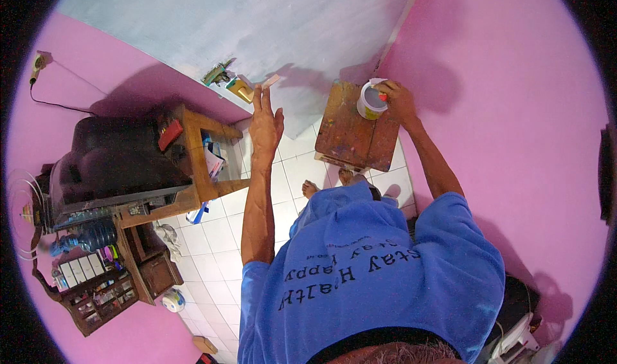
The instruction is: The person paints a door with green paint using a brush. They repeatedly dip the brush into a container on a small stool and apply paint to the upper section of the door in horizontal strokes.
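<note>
My left hand (pixel 265 127) is raised in front of the pale blue-grey wall surface, fingers stretched out and thumb apart. A thin pinkish flat piece (pixel 272 80) shows just past its fingertips; whether the hand holds it I cannot tell. On the right, my right hand (pixel 401 100) is closed at the rim of a white bucket (pixel 369 112). Between its fingers is a small flat tool (pixel 384 96) with a red part; a pale flat edge shows above the rim. Something greyish fills the bucket, which stands on a stained wooden stool (pixel 350 136).
Pink walls (pixel 514 100) rise at both sides. At left stand a wooden table (pixel 199 148), a black padded seat (pixel 116 158) and a shelf unit (pixel 103 306). A yellow container (pixel 240 89) sits on the ledge left of my left hand. White floor tiles (pixel 212 242) lie below.
</note>
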A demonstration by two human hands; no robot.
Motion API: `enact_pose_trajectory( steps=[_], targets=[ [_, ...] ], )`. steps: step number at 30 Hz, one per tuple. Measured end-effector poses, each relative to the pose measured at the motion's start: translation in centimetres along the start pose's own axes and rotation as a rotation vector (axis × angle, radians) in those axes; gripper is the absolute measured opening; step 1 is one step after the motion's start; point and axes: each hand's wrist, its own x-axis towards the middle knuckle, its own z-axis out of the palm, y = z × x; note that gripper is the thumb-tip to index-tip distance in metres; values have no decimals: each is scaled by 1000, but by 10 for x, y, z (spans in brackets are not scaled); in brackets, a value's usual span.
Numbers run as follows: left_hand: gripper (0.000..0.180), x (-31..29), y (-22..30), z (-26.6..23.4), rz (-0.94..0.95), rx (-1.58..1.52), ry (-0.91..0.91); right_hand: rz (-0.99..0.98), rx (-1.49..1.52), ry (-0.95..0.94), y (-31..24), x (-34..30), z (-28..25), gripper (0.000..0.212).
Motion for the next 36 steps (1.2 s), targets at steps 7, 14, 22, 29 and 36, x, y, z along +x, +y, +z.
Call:
enact_pose_trajectory(
  steps=[7, 14, 22, 29, 36],
  targets=[
    [67, -1, 7, 0, -71, -50, 8, 25, 59, -259, -6, 1, -29, 38],
    [72, -1, -1, 10, 4, 19, 88, 2, -44, -57, 26, 8, -8, 31],
    [72, -1, -3, 15, -14, 76, 94, -60, -155, -248, 14, -6, -28, 28],
    [71, 0, 6, 8, -59, 2, 68, 442, 427, -78, 10, 12, -49, 29],
    [66, -2, 8, 8, -8, 53, 99, 466, 419, -143, 25, 8, 2, 33]
  ],
)
